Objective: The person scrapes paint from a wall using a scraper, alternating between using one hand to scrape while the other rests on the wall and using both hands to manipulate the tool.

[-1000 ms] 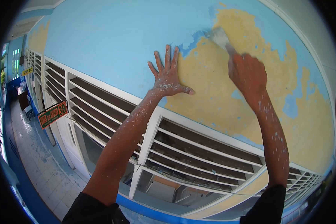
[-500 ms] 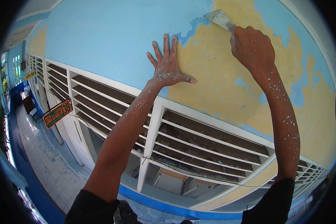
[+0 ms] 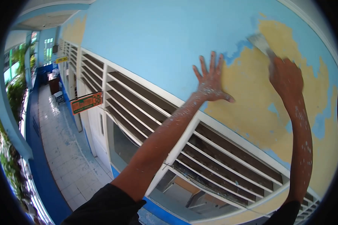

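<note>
My left hand lies with fingers spread against the wall, over the border between light blue paint and a bare yellowish patch. Wrapped round the handle of a paint scraper is my right hand, up and to the right of the left one. The scraper's flat blade meets the wall at the ragged upper edge of the blue paint. Pale paint flakes cling to both forearms and to the left wrist. The right hand is slightly blurred.
Below the wall run white louvred window slats with loose flakes on them. An orange and green sign juts out at the left. Farther down the tiled walkway stands a chair, with plants along the outer side.
The view has swung left, so wall and both hands appear farther right and lower. My left hand stays spread on the wall; the right still grips the scraper at the paint edge.
</note>
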`<state>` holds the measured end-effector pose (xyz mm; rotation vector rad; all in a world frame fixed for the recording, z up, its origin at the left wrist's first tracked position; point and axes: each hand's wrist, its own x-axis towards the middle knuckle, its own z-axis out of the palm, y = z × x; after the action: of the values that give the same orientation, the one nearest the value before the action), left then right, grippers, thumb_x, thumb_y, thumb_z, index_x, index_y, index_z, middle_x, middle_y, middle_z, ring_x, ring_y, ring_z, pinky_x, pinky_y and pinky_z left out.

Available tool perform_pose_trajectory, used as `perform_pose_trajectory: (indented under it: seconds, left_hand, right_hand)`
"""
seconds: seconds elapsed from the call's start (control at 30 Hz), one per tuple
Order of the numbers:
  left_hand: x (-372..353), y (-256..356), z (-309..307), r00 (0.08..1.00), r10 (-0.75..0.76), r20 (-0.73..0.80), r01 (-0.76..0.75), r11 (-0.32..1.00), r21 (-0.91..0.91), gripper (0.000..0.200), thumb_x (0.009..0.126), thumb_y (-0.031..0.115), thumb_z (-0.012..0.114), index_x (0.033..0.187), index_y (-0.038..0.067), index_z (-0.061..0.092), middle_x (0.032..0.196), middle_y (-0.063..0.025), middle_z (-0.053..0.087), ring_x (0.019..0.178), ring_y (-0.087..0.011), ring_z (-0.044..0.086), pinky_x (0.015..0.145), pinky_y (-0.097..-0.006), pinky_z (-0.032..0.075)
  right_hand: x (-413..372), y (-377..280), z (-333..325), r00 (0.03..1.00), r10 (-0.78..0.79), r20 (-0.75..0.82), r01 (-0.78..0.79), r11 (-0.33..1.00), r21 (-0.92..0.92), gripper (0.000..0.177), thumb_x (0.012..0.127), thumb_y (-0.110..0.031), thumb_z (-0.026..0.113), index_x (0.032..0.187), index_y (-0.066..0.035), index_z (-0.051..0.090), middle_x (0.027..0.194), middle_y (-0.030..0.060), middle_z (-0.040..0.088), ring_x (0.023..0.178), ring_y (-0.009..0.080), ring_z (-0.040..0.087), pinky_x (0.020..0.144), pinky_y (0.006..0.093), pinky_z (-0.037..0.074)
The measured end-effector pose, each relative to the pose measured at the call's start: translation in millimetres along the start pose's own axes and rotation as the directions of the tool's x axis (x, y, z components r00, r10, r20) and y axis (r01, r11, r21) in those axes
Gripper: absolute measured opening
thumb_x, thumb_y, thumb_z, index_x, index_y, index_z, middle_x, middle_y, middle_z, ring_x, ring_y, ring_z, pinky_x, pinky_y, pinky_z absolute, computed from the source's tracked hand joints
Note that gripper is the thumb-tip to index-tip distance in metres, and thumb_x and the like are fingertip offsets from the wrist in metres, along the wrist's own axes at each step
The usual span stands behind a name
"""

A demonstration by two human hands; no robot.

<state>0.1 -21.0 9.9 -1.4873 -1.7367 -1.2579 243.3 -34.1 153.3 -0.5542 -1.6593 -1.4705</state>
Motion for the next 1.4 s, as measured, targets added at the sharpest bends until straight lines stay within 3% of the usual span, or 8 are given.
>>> perform_pose_trajectory:
  seconds: [0.13, 0.33, 0.43, 0.57, 0.87, 1.27, 1.37, 1.4]
  left_hand:
    - [1.2, -5.6, 5.4, 1.000, 0.005, -0.022, -0.005, 1.000, 0.011, 0.181, 0.035, 0.087, 0.088, 0.168, 0.014, -0.010, 0.173, -0.0230, -0.017, 0.152, -0.0591, -0.023, 0.111, -0.0839, -0.009]
    - [-0.1, -5.9, 7.5, 1.000, 0.010, -0.011, -0.010, 1.000, -0.008, 0.181, 0.035, 0.086, 0.089, 0.168, 0.014, -0.010, 0.173, -0.0225, -0.017, 0.152, -0.0582, -0.024, 0.111, -0.0836, -0.011]
    - [-1.1, -6.5, 4.8, 1.000, 0.011, 0.003, -0.010, 1.000, -0.014, 0.181, 0.035, 0.086, 0.089, 0.168, 0.014, -0.009, 0.173, -0.0224, -0.017, 0.152, -0.0580, -0.024, 0.111, -0.0839, -0.010]
    - [2.8, -5.5, 5.1, 1.000, 0.000, 0.013, 0.000, 1.000, 0.003, 0.181, 0.034, 0.086, 0.089, 0.168, 0.013, -0.009, 0.173, -0.0225, -0.018, 0.152, -0.0584, -0.024, 0.111, -0.0844, -0.010]
    - [-0.6, -5.9, 3.8, 1.000, 0.020, 0.009, -0.020, 1.000, -0.021, 0.178, 0.039, 0.081, 0.092, 0.168, 0.014, -0.011, 0.174, -0.0208, -0.018, 0.152, -0.0578, -0.026, 0.110, -0.0848, -0.012]
    - [0.5, -4.7, 6.5, 0.999, -0.009, 0.033, 0.008, 1.000, 0.015, 0.180, 0.037, 0.083, 0.091, 0.168, 0.015, -0.012, 0.173, -0.0208, -0.019, 0.152, -0.0574, -0.026, 0.111, -0.0838, -0.013]
    - [2.8, -5.5, 4.2, 1.000, -0.007, 0.016, 0.007, 1.000, 0.016, 0.180, 0.037, 0.084, 0.091, 0.168, 0.015, -0.012, 0.173, -0.0205, -0.019, 0.152, -0.0577, -0.025, 0.111, -0.0837, -0.013]
    - [0.6, -4.7, 4.9, 1.000, -0.002, 0.025, 0.001, 1.000, 0.014, 0.180, 0.037, 0.084, 0.090, 0.168, 0.015, -0.012, 0.173, -0.0204, -0.019, 0.152, -0.0578, -0.025, 0.111, -0.0837, -0.013]
  right_hand:
    - [-39.3, -5.6, -25.5, 0.959, 0.092, 0.267, -0.064, 0.992, -0.111, 0.037, 0.091, -0.020, 0.071, 0.128, -0.019, 0.071, 0.075, 0.0077, 0.061, 0.074, 0.0288, 0.068, 0.069, 0.0458, 0.055]
    - [3.8, 4.8, 14.4, 0.998, -0.065, 0.003, 0.065, 0.997, -0.033, 0.039, 0.096, -0.018, 0.064, 0.135, -0.015, 0.067, 0.077, 0.0140, 0.068, 0.068, 0.0349, 0.070, 0.062, 0.0471, 0.057]
    - [11.6, 3.6, 13.2, 0.998, -0.055, 0.018, 0.056, 0.997, -0.052, 0.038, 0.091, -0.022, 0.070, 0.129, -0.019, 0.072, 0.074, 0.0080, 0.063, 0.067, 0.0297, 0.068, 0.063, 0.0457, 0.055]
    - [-33.2, -12.1, -22.8, 0.983, -0.055, 0.173, 0.073, 0.992, -0.103, 0.039, 0.090, -0.020, 0.070, 0.128, -0.019, 0.072, 0.075, 0.0090, 0.065, 0.068, 0.0295, 0.069, 0.064, 0.0443, 0.055]
    - [-10.0, -1.5, -30.6, 0.978, -0.099, 0.184, 0.105, 0.994, -0.024, 0.022, 0.092, -0.019, 0.068, 0.112, -0.012, 0.075, 0.074, 0.0122, 0.067, 0.068, 0.0311, 0.071, 0.062, 0.0441, 0.056]
    - [-2.8, -4.2, -15.1, 0.997, -0.068, 0.034, 0.066, 0.997, 0.043, 0.026, 0.094, -0.020, 0.067, 0.118, -0.012, 0.073, 0.074, 0.0117, 0.068, 0.071, 0.0310, 0.072, 0.063, 0.0460, 0.056]
    - [-7.1, -5.9, -26.7, 0.965, 0.044, 0.258, -0.039, 0.999, -0.024, 0.023, 0.094, -0.020, 0.067, 0.114, -0.012, 0.074, 0.078, 0.0125, 0.070, 0.071, 0.0317, 0.072, 0.064, 0.0454, 0.057]
    - [-3.0, -6.5, -24.9, 0.981, 0.026, 0.195, -0.023, 1.000, -0.017, 0.022, 0.094, -0.020, 0.066, 0.114, -0.012, 0.074, 0.078, 0.0127, 0.070, 0.072, 0.0320, 0.072, 0.064, 0.0454, 0.057]
